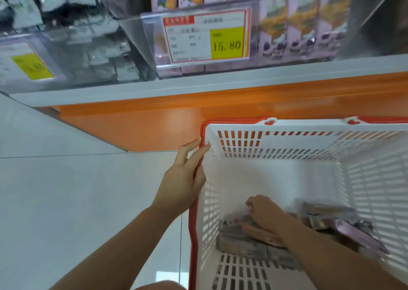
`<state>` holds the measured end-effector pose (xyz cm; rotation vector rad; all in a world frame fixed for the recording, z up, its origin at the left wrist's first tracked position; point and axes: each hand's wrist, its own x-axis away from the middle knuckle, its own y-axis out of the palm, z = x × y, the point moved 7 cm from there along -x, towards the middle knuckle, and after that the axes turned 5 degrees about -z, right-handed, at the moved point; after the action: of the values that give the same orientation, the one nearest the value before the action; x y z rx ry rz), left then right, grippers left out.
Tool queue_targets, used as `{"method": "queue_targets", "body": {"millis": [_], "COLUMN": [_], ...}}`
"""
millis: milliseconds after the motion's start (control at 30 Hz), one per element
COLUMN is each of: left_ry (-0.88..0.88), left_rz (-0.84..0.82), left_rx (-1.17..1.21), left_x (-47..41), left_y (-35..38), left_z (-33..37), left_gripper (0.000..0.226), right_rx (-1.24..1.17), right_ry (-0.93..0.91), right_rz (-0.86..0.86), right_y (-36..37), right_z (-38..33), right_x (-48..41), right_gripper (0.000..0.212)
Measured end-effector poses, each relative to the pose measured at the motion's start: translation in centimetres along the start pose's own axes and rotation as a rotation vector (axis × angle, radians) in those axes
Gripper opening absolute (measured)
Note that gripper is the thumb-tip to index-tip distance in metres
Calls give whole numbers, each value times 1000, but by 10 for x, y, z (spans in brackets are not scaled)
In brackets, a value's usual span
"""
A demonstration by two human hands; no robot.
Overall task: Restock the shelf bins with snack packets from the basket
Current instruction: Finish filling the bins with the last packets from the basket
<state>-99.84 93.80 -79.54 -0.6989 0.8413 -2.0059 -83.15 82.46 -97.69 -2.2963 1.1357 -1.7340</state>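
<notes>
A white basket (287, 148) with a red rim stands on the floor at the lower right. My left hand (183, 179) grips its left rim, fingers wrapped over the red edge. My right hand (265, 214) is down inside the basket, fingers closed on a pink snack packet (260, 234) among several blurred pink and purple packets (344, 225) on the bottom. Above, a clear shelf bin (298, 31) holds upright pink snack packets behind a price tag (207, 35) reading 15.80.
To the left, a second clear bin (72, 46) holds black-and-white packets with a yellow tag. An orange shelf base (154, 121) runs below the grey shelf edge (198, 84). Pale tiled floor (66, 201) spreads to the left of the basket.
</notes>
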Motion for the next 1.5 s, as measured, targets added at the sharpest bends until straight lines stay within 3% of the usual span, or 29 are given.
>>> {"method": "queue_targets", "body": {"millis": [233,467,600,733,800,900,1000,1067,1100,1233,1300,1400,1500], "left_ry": [-2,-21,2,35,50,48,4,-25,-21,99,140,-45,-133], "left_rz": [-14,-71,-151,-282,-260,-149,-33,46,71,124,211,383,371], "left_rx": [10,-48,-119,-258,-276,-40,347,498,520,412,458,800,1057], "left_x": [-1,-1,-1,3,14,31,48,60,67,94,108,123,126], "left_y": [5,2,-8,-28,-41,-67,-97,-119,-128,-158,-169,-180,-178], "left_z": [-6,0,8,26,38,56,76,86,91,111,112,96,93], "left_gripper": [43,44,46,44,41,36,32,30,30,37,46,45,29], "right_rx": [6,83,86,-19,-118,-253,-559,-724,-778,-944,-1017,-1108,-1117], "right_ry": [-36,-155,-172,-206,-233,-273,-326,-326,-319,-329,-364,-459,-544], "right_rz": [-102,98,99,89,125,147,73,18,2,-56,-65,-65,-41], "right_y": [0,-58,-99,-138,-156,-174,-176,-173,-171,-166,-166,-165,-160], "right_z": [-10,-37,-63,-88,-99,-117,-136,-146,-152,-182,-195,-219,-249], "right_x": [-6,33,73,125,155,197,224,234,239,262,272,278,280], "right_gripper": [28,30,23,30,38,39,30,52,60,42,42,32,29]}}
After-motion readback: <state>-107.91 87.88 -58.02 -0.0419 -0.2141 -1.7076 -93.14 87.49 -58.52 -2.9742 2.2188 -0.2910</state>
